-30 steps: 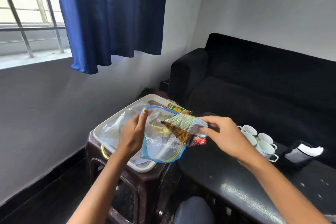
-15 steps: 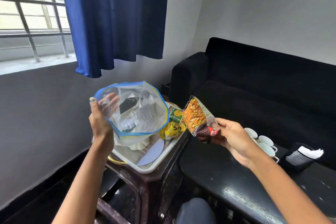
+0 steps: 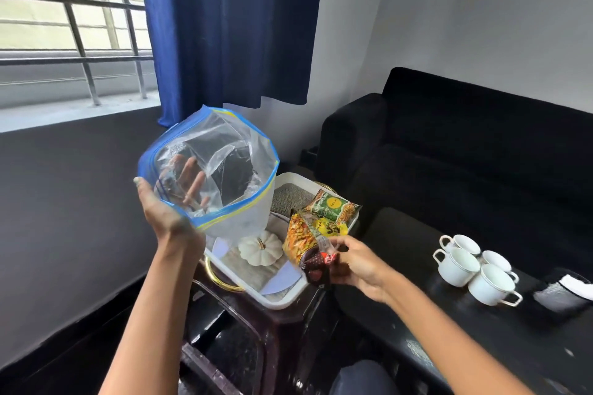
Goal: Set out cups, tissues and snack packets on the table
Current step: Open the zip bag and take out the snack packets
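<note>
Above tray [image 3: 282,300], left hand [image 3: 167,208] raises bag [image 3: 224,170]; right hand [image 3: 356,263] pinches packets [image 3: 301,237].

Daylight pours in through the barred window [image 3: 70,26] up on the left, and it's overexposed out there, washed pale. The white wall [image 3: 481,16] catches it evenly; the lower wall under the sill sits in deep shade. The black sofa [image 3: 465,154] swallows nearly all detail (hardly a crease to read). There's glare off the clear plastic bag [image 3: 218,176], bright streaks across its folds, and soft reflections on the glossy dark table [image 3: 449,330]. The window bars bow with the wide lens. Edges run soft; the right hand [image 3: 359,266] and its packets look slightly smeared.
</note>
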Motion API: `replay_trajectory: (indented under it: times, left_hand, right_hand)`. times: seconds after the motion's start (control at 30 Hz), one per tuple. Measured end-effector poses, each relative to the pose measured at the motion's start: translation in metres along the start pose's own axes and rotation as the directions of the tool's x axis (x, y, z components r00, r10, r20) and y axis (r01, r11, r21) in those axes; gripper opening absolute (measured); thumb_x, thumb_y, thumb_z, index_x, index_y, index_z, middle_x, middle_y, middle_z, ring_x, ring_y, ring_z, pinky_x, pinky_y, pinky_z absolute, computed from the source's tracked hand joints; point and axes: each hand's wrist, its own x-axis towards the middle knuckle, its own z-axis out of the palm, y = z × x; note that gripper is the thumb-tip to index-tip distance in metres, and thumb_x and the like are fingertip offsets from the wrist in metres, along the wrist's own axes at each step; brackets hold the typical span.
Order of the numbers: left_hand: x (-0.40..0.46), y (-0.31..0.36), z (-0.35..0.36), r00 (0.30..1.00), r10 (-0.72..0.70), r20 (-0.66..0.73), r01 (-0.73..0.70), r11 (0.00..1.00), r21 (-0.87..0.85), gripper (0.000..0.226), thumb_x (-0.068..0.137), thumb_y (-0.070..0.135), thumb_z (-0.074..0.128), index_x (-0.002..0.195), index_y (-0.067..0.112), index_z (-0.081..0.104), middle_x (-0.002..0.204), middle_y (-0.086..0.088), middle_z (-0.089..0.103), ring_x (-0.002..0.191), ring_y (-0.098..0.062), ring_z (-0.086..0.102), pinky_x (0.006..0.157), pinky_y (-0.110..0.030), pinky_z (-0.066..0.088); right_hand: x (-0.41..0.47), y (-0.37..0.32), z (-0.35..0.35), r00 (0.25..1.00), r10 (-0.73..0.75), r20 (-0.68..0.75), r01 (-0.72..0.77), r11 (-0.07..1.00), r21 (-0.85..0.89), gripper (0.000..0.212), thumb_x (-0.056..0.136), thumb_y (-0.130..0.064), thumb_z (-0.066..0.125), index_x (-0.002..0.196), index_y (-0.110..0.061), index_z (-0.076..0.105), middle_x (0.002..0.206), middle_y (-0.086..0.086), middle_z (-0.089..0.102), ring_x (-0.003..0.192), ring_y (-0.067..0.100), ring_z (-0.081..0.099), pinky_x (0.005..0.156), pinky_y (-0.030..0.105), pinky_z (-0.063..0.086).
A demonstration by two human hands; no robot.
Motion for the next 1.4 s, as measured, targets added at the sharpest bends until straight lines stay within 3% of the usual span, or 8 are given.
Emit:
replay_trajectory:
  times: [0.2,0.3,0.43,0.6,0.8,1.07,1.2,1.4]
  left_hand:
    - [0.005,0.002,-0.004,1.000,-0.006,-0.024,0.005,0.998,-0.065,0.064,0.097,0.059,0.013,0.102,0.025,0.067,0.103,0.005,0.071,0.098,-0.018,0.064,0.111,-0.042,0.034]
    - [0.005,0.000,-0.004,0.999,-0.019,-0.027,0.017,0.997,-0.071,0.064,0.097,0.059,0.013,0.103,0.025,0.067,0.103,0.005,0.071,0.099,-0.018,0.063,0.111,-0.042,0.033]
    - [0.005,-0.003,0.000,0.999,-0.032,-0.013,0.031,0.998,-0.048,0.065,0.097,0.059,0.011,0.104,0.026,0.066,0.103,0.006,0.070,0.100,-0.017,0.062,0.105,-0.040,0.035]
    - [0.000,-0.005,0.004,0.999,-0.035,-0.019,0.034,0.999,-0.035,0.064,0.097,0.059,0.013,0.090,0.029,0.069,0.102,0.007,0.072,0.102,-0.016,0.065,0.098,-0.038,0.037]
    - [-0.002,-0.005,0.005,0.999,-0.036,-0.010,0.035,0.999,-0.031,0.065,0.097,0.059,0.014,0.086,0.029,0.070,0.103,0.007,0.073,0.107,-0.018,0.064,0.102,-0.037,0.035]
    - [-0.001,-0.004,0.005,0.999,-0.046,0.012,0.047,0.997,-0.065,0.064,0.096,0.060,0.013,0.091,0.028,0.069,0.104,0.007,0.072,0.103,-0.017,0.063,0.108,-0.038,0.033]
    - [-0.002,-0.005,0.005,0.999,-0.041,0.004,0.042,0.998,-0.054,0.064,0.096,0.061,0.014,0.093,0.028,0.069,0.104,0.007,0.072,0.105,-0.017,0.064,0.110,-0.040,0.033]
    - [-0.001,-0.005,0.005,0.999,-0.036,0.005,0.036,0.998,-0.042,0.064,0.096,0.060,0.013,0.094,0.028,0.068,0.106,0.006,0.072,0.107,-0.017,0.064,0.108,-0.040,0.033]
  right_hand:
    - [0.027,0.005,0.028,0.996,0.086,0.006,-0.086,0.995,-0.042,0.034,0.091,0.011,0.030,0.111,-0.006,0.052,0.083,0.012,0.058,0.068,0.021,0.056,0.060,0.033,0.049]
    - [0.035,0.004,0.037,0.996,0.086,-0.013,-0.087,0.988,-0.125,0.033,0.090,0.009,0.031,0.089,-0.009,0.058,0.079,0.009,0.059,0.065,0.018,0.055,0.052,0.029,0.043]
    - [0.040,0.004,0.044,0.995,0.091,-0.048,-0.099,0.972,-0.211,0.029,0.090,0.003,0.035,0.083,-0.013,0.058,0.076,0.006,0.059,0.062,0.016,0.051,0.047,0.024,0.031]
    - [0.041,0.007,0.046,0.994,0.025,-0.110,-0.059,0.944,-0.325,0.021,0.092,-0.003,0.045,0.101,-0.011,0.063,0.078,0.002,0.057,0.053,0.009,0.037,0.036,0.016,0.022]
    - [0.041,0.011,0.041,0.976,-0.078,-0.203,0.028,0.971,-0.239,0.012,0.093,-0.005,0.051,0.093,-0.008,0.062,0.067,0.003,0.056,0.046,0.010,0.043,0.032,0.015,0.029]
    - [0.036,0.006,0.041,0.887,-0.292,-0.359,0.128,0.900,-0.416,0.015,0.093,-0.019,0.050,0.084,-0.013,0.061,0.073,-0.003,0.058,0.069,0.015,0.053,0.056,0.024,0.040]
    - [0.033,0.005,0.047,0.846,-0.431,-0.314,0.183,0.787,-0.588,0.015,0.092,-0.017,0.052,0.094,-0.013,0.066,0.100,0.001,0.067,0.097,0.019,0.058,0.084,0.034,0.049]
    - [0.036,0.006,0.055,0.865,-0.451,-0.222,0.115,0.607,-0.786,0.028,0.093,-0.036,0.049,0.114,-0.022,0.061,0.114,-0.006,0.064,0.118,0.022,0.039,0.097,0.036,0.030]
